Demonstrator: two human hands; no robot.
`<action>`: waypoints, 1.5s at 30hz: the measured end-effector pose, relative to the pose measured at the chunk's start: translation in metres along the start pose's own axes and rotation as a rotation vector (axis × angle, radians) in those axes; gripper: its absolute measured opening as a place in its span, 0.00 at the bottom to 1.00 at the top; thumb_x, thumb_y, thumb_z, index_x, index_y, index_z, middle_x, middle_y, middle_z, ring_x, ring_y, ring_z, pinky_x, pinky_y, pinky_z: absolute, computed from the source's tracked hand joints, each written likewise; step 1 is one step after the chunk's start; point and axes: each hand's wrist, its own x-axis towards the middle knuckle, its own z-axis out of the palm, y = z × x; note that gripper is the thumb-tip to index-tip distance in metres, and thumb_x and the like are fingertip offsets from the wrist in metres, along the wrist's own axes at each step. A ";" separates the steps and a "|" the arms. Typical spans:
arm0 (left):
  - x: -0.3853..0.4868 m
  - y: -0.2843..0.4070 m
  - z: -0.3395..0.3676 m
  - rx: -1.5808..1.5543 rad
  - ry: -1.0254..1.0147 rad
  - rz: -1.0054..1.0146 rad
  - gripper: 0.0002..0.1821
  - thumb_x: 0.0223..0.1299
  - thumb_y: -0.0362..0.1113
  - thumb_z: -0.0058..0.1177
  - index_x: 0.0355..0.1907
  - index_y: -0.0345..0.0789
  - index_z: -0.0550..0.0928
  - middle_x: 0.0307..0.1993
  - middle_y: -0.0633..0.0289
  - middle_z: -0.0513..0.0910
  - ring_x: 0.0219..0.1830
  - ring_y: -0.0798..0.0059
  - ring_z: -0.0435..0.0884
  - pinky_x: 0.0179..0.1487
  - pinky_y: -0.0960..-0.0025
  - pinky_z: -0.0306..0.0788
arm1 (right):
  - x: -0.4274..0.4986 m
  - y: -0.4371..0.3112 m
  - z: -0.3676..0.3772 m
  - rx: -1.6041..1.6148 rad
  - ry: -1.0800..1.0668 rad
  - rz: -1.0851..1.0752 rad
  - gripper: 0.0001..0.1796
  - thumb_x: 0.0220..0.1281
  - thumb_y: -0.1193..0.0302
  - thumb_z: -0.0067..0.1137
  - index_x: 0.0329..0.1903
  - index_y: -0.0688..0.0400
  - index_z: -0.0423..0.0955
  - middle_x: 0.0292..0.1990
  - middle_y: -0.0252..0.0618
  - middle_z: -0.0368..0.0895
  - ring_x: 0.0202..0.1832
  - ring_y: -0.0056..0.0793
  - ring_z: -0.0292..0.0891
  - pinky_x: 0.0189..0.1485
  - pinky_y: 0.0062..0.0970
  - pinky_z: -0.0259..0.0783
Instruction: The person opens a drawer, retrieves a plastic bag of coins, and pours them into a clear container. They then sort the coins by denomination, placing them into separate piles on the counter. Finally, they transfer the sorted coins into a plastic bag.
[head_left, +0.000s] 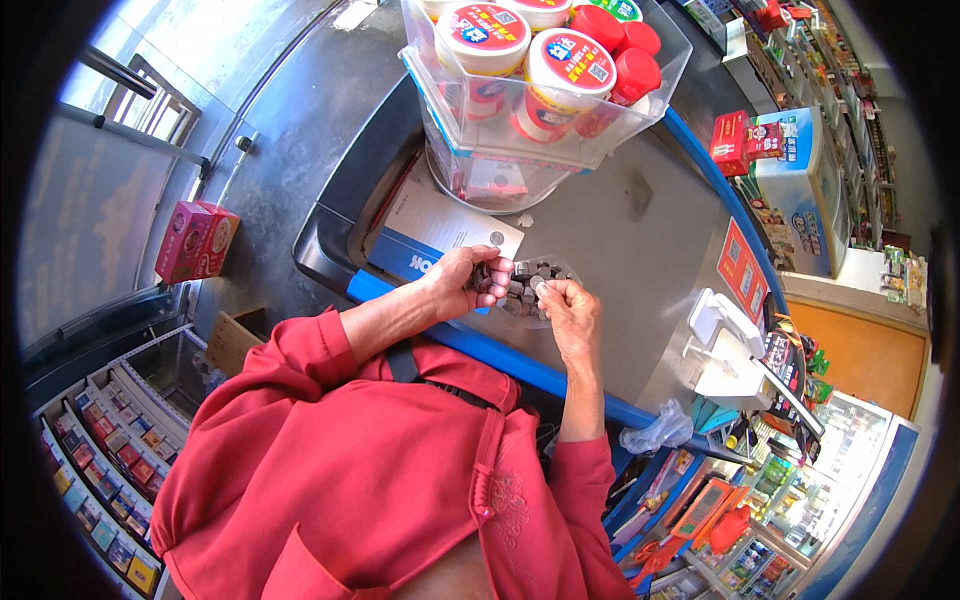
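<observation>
A pile of silver-coloured coins (523, 294) lies on a clear plastic bag (564, 268) on the grey checkout counter (637, 300). My left hand (466, 283) is cupped at the pile's left side, its curled fingers closed around several coins (481, 277). Over the pile's right side, my right hand (570, 315) pinches a single coin (537, 282) between thumb and forefinger. Behind my left hand lies a blue and white notebook (435, 225), with one coin (496, 238) resting near its right corner.
A clear display bin (517, 112) of gum tubs stands at the counter's back. To the right are a white payment device (724, 322), a red QR-code sign (742, 262) and a crumpled plastic bag (660, 429). A blue edge (510, 360) borders the counter before me.
</observation>
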 end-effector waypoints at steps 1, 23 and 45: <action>0.000 -0.001 0.001 0.010 -0.008 -0.009 0.17 0.67 0.42 0.38 0.32 0.33 0.78 0.21 0.63 0.78 0.22 0.74 0.76 0.24 0.74 0.69 | -0.003 -0.002 -0.002 0.050 -0.007 0.038 0.09 0.58 0.68 0.60 0.32 0.63 0.78 0.21 0.30 0.77 0.23 0.15 0.69 0.25 0.17 0.66; -0.008 -0.005 0.007 0.076 -0.155 0.017 0.10 0.64 0.38 0.50 0.35 0.32 0.78 0.24 0.63 0.80 0.22 0.78 0.78 0.22 0.78 0.71 | -0.012 -0.019 0.007 0.064 0.008 -0.096 0.08 0.60 0.70 0.58 0.33 0.64 0.77 0.22 0.32 0.78 0.23 0.16 0.70 0.28 0.20 0.67; -0.008 -0.010 0.004 0.065 -0.139 0.082 0.10 0.58 0.24 0.53 0.43 0.30 0.78 0.37 0.58 0.82 0.38 0.71 0.83 0.39 0.76 0.80 | -0.022 -0.009 0.018 -0.179 0.112 -0.370 0.06 0.61 0.73 0.56 0.38 0.63 0.77 0.31 0.39 0.80 0.31 0.26 0.76 0.33 0.25 0.71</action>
